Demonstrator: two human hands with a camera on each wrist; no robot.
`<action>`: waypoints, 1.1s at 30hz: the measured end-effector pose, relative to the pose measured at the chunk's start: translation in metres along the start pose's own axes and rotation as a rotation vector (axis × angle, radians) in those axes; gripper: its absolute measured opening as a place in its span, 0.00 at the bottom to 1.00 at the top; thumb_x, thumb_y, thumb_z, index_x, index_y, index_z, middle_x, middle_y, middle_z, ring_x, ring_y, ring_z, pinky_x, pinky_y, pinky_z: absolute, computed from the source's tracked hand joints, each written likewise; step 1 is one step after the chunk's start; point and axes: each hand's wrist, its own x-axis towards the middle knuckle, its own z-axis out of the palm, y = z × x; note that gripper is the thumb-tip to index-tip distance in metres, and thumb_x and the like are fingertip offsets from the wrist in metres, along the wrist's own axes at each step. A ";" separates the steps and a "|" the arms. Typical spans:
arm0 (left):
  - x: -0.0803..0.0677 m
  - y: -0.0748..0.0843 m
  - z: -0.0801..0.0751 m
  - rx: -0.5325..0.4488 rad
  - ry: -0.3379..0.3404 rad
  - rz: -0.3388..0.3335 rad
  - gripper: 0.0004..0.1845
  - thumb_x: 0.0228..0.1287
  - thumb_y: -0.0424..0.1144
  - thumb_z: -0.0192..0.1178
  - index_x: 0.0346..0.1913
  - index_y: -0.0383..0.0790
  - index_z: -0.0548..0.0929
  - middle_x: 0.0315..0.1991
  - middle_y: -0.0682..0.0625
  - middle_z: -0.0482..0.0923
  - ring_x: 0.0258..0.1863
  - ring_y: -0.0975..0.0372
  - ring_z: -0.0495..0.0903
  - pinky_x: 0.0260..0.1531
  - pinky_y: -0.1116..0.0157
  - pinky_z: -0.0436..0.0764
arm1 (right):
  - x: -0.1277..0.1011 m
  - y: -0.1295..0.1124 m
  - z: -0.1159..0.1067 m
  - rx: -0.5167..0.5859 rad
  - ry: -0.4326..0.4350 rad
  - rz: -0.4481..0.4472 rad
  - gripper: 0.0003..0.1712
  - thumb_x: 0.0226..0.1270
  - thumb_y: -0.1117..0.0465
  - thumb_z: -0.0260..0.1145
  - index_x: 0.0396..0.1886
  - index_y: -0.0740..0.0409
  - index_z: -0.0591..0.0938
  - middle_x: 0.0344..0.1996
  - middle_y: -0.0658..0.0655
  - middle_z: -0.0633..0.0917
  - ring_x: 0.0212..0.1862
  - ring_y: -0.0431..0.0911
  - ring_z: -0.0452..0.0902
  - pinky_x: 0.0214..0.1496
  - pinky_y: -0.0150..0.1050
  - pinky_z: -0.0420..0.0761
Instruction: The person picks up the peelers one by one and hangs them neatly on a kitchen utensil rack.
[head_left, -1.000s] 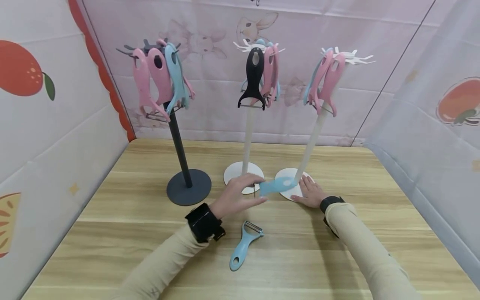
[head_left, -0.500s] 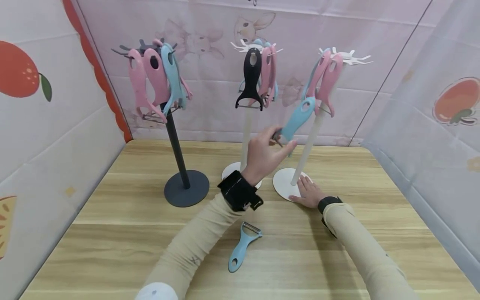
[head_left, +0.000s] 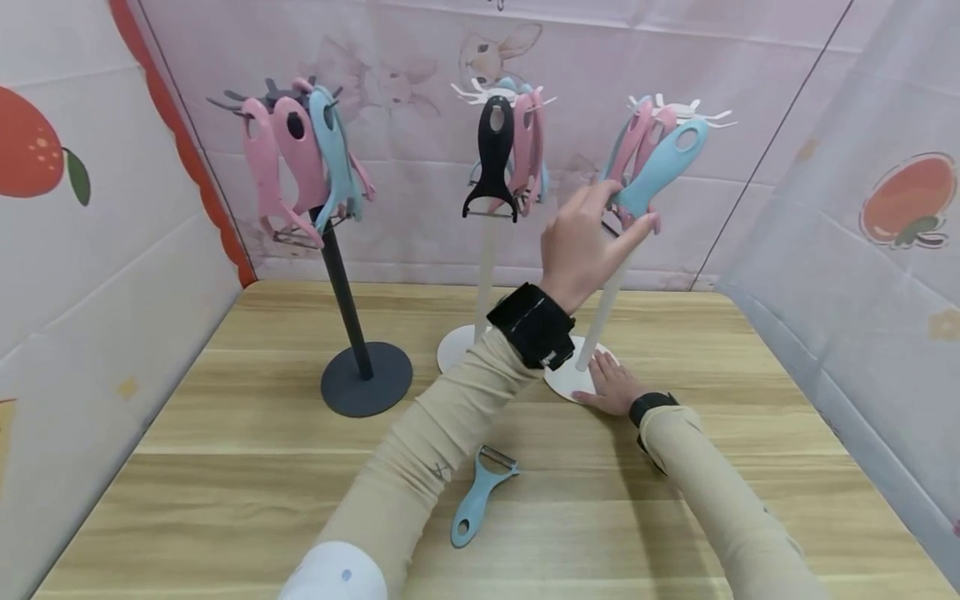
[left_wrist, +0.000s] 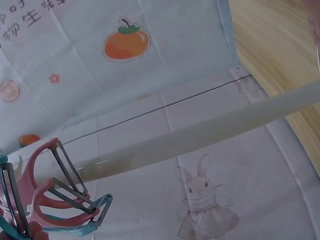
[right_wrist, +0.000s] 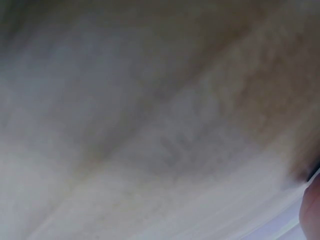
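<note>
My left hand [head_left: 592, 242] is raised and pinches the blade end of a light blue peeler [head_left: 663, 167], its handle hole up by the white hooks [head_left: 686, 111] of the right white stand [head_left: 611, 292]. Two pink peelers [head_left: 637, 142] hang there beside it. My right hand [head_left: 615, 385] rests flat on that stand's round base [head_left: 564, 379]. A second light blue peeler [head_left: 476, 493] lies on the wooden table [head_left: 225, 433]. In the left wrist view the stand's pole [left_wrist: 200, 137] crosses the frame, with pink and blue peeler heads [left_wrist: 65, 200] at the lower left.
A dark grey stand [head_left: 352, 333] at left holds pink and blue peelers [head_left: 300, 158]. The middle white stand [head_left: 487, 250] holds a black peeler [head_left: 492, 158] and others. Printed fabric walls [head_left: 97, 250] close in the table on three sides. The right wrist view is a blur.
My left hand has lifted the blue peeler from just above the table up to the hooks of the right stand. My right hand stayed on the base.
</note>
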 end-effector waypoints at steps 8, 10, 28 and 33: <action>0.008 0.008 0.003 0.048 -0.029 -0.016 0.24 0.56 0.57 0.59 0.46 0.42 0.78 0.28 0.53 0.72 0.25 0.67 0.70 0.21 0.75 0.66 | 0.001 0.001 0.003 -0.002 -0.005 -0.007 0.58 0.60 0.27 0.39 0.66 0.78 0.50 0.65 0.78 0.49 0.66 0.69 0.41 0.62 0.63 0.50; 0.008 0.008 0.005 0.051 -0.026 -0.018 0.24 0.55 0.58 0.60 0.46 0.42 0.78 0.27 0.53 0.72 0.24 0.67 0.70 0.20 0.75 0.66 | 0.001 0.000 0.003 -0.008 -0.011 -0.002 0.58 0.61 0.28 0.40 0.66 0.78 0.50 0.65 0.77 0.49 0.66 0.68 0.41 0.63 0.62 0.49; -0.019 -0.014 0.020 0.021 0.020 0.032 0.21 0.56 0.51 0.63 0.47 0.40 0.78 0.42 0.51 0.78 0.43 0.63 0.75 0.36 0.74 0.73 | 0.001 0.004 0.001 0.011 -0.001 0.005 0.52 0.64 0.35 0.48 0.66 0.78 0.50 0.65 0.78 0.49 0.66 0.70 0.41 0.62 0.63 0.50; -0.045 -0.038 0.027 0.019 0.005 0.043 0.19 0.57 0.48 0.63 0.46 0.38 0.79 0.39 0.49 0.78 0.40 0.62 0.76 0.34 0.71 0.75 | 0.000 0.002 0.001 -0.009 0.000 0.007 0.55 0.63 0.31 0.43 0.66 0.77 0.50 0.65 0.78 0.49 0.66 0.69 0.42 0.62 0.62 0.50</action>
